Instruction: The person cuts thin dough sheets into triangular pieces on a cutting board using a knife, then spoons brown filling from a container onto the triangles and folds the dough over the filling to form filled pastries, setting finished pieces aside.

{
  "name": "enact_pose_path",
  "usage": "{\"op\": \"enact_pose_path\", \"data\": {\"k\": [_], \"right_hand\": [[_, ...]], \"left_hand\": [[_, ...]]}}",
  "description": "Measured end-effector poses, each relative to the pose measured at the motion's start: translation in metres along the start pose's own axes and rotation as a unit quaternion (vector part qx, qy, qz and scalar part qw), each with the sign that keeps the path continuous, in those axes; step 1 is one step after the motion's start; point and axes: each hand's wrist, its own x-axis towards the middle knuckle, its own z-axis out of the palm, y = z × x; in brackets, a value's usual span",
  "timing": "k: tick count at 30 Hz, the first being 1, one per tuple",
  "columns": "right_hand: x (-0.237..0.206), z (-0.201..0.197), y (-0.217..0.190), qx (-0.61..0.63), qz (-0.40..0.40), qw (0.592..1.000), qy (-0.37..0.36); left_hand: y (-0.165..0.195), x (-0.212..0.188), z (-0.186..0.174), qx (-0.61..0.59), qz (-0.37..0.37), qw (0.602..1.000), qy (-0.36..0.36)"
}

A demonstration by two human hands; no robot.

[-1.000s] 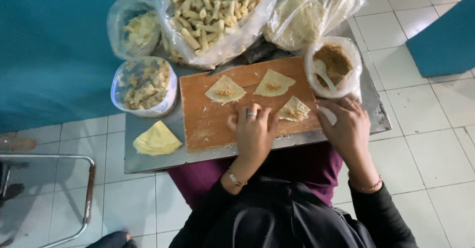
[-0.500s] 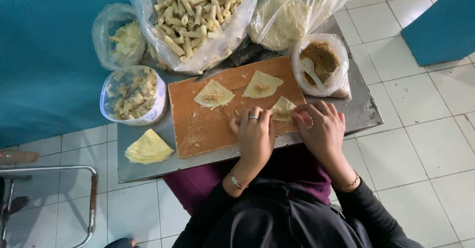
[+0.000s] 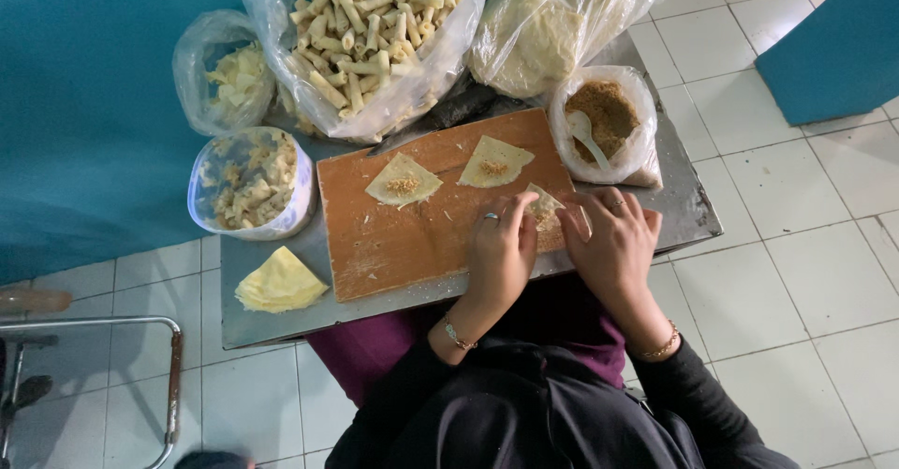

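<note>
Both hands work one filled wrapper (image 3: 543, 209) at the right end of the board (image 3: 393, 244); the left hand (image 3: 501, 254) lies flat with fingertips on the wrapper's near edge; the right hand (image 3: 613, 244) curls over its right corner, fingers pinching the pastry. Neither hand holds anything else; how tight the right pinch is cannot be told, as the fingers cover it.

Judged procedure for the fold: keep the filling central and clear of the edges; tuck the near edge over it with the left fingertips; draw the side corner in with the right; press lightly, since thin pastry probably tears under a hard pinch; roll away from the body in an even line so that the roll stays tight.

Two more filled wrappers (image 3: 403, 181) (image 3: 493, 161) lie open on the board, apart from the hands; the filling bag with spoon (image 3: 604, 123) stands just beyond the right hand; spare wrappers (image 3: 279, 282) lie left of the board.
</note>
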Motion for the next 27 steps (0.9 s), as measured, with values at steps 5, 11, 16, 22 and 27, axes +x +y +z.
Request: {"op": "enact_pose_path", "data": {"k": [5, 11, 16, 22, 27], "right_hand": [[0.003, 0.001, 0.002, -0.004, -0.008, 1.0, -0.023], [0.006, 0.005, 0.004, 0.006, -0.006, 0.999, -0.04], [0.008, 0.007, 0.004, 0.066, 0.008, 0.997, -0.037], [0.009, 0.004, 0.001, 0.149, 0.007, 0.988, -0.038], [0.007, -0.001, -0.004, 0.186, -0.033, 0.982, -0.032]], "left_hand": [[-0.002, -0.002, 0.004, 0.005, 0.034, 0.999, -0.006], [-0.007, -0.005, 0.007, -0.027, 0.022, 0.999, -0.019], [-0.013, -0.008, 0.008, -0.013, 0.039, 0.998, -0.05], [-0.013, -0.007, 0.014, 0.004, 0.034, 0.998, -0.053], [-0.016, -0.006, 0.013, 0.015, 0.042, 0.997, -0.061]]}}
